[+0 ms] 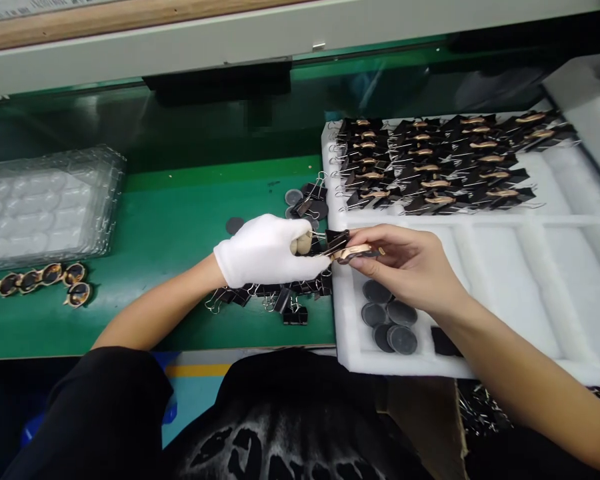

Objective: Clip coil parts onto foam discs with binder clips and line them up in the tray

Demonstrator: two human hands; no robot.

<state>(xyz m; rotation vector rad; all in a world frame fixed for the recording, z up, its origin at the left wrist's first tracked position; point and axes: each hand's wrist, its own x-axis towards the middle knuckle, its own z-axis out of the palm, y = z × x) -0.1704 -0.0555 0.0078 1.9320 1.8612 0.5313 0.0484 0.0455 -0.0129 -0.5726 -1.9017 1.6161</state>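
Both hands meet at the white foam tray's [347, 347] left edge, no legible writing anywhere.
Left hand [267, 251], white glove, curled tight on a black binder clip [337, 239]; bare right hand [405, 263] pinches a thin copper-coloured piece [353, 251] touching the clip. Clipped pieces [430, 163] fill the tray's far rows; grey discs [387, 320] in the near pocket. Loose binder clips [275, 297] on the green belt [170, 220].

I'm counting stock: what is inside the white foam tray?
In the foam tray: rows of clipped parts at the back, dark discs in front. The right hand covers part of it.
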